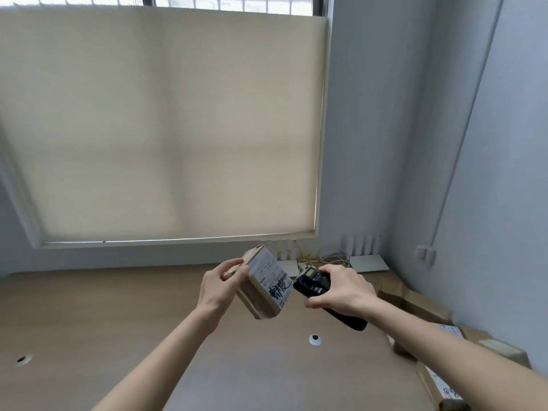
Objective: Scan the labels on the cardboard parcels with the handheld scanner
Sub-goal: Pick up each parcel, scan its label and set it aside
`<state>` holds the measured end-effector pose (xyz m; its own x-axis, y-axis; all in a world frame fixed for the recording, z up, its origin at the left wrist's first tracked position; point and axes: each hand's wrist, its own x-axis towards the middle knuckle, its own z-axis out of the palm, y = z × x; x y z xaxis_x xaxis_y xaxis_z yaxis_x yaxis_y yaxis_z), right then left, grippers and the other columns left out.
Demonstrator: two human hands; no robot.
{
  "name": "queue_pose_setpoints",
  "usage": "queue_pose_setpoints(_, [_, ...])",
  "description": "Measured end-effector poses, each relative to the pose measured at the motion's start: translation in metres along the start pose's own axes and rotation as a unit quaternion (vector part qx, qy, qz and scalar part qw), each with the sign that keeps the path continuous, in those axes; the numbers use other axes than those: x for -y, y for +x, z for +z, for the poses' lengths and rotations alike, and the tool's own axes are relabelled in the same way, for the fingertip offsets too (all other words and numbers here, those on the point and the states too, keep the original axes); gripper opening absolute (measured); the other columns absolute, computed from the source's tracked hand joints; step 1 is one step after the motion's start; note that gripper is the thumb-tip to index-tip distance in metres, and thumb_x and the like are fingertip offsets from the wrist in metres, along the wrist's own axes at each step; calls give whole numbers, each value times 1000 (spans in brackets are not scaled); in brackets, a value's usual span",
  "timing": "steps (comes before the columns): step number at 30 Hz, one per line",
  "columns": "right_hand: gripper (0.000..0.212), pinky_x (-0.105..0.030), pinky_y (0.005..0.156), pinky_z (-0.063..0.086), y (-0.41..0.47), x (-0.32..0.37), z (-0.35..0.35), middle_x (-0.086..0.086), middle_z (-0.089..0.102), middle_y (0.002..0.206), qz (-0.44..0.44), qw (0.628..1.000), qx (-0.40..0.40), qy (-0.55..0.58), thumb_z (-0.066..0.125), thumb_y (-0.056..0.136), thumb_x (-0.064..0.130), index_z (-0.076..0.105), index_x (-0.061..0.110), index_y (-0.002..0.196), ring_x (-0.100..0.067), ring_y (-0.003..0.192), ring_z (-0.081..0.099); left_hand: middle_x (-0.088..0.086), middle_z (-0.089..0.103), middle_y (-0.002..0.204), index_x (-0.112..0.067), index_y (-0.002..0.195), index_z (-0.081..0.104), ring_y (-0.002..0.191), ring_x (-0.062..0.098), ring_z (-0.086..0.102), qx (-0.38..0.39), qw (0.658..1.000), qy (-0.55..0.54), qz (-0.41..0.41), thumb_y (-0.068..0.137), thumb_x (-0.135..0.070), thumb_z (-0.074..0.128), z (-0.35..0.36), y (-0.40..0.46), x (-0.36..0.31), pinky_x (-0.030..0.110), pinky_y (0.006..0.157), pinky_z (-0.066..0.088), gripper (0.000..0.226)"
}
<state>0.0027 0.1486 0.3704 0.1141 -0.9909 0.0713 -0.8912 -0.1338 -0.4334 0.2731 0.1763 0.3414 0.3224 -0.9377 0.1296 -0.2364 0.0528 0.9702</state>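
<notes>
— Two hands busy: the left hand [221,284] grips a small brown cardboard parcel [262,284] with a white printed label [271,278], held up over the brown worktop's [118,321] far edge; the right hand [341,289] wraps the black handheld scanner [314,284], its head just beside the label.

— Risk?

— Likely a misread — the parcel's tilted, and black marker scrawl crosses the label; more parcels [415,304] wait along the right edge.

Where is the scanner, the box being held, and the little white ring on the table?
scanner [314,284]: head view, its black head.
box [271,281]: head view, its white label.
white ring [315,340]: head view, its rim.
</notes>
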Motion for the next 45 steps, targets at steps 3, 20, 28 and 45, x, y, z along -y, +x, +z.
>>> queue_pose_setpoints(3, [71,-30,74,44,-9,7,-13,13,70,103,-13,1000,3,-19,81,51,66,66,38,114,-17,94,61,-6,74,100,-35,111,74,95,2,66,-25,1000,11,14,82,-46,74,-5,-11,-10,22,73,49,32])
queue_pose_setpoints(20, [58,-32,75,40,-37,16,-53,8,68,95,-43,992,10,-117,85,55,60,69,30,101,-22,99,65,2,73,102,-29,113,75,88,-1,66,-57,996,55,40,85,-38,76,6,-36,-39,13,66,45,29])
queue_pose_setpoints(28, [61,-31,76,41,-33,28,-50,6,72,98,-68,990,14,-121,85,55,60,72,30,106,-24,101,66,9,66,113,-33,115,74,102,17,66,-72,995,61,34,85,-40,75,-5,-36,-39,25,82,48,31])
queue_pose_setpoints(45, [60,-30,73,40,-30,62,-12,9,74,98,-127,986,55,-90,82,55,63,72,34,107,-21,97,67,7,66,115,-33,114,74,102,14,64,-132,989,63,-11,87,-41,74,-52,-60,-18,28,87,50,28])
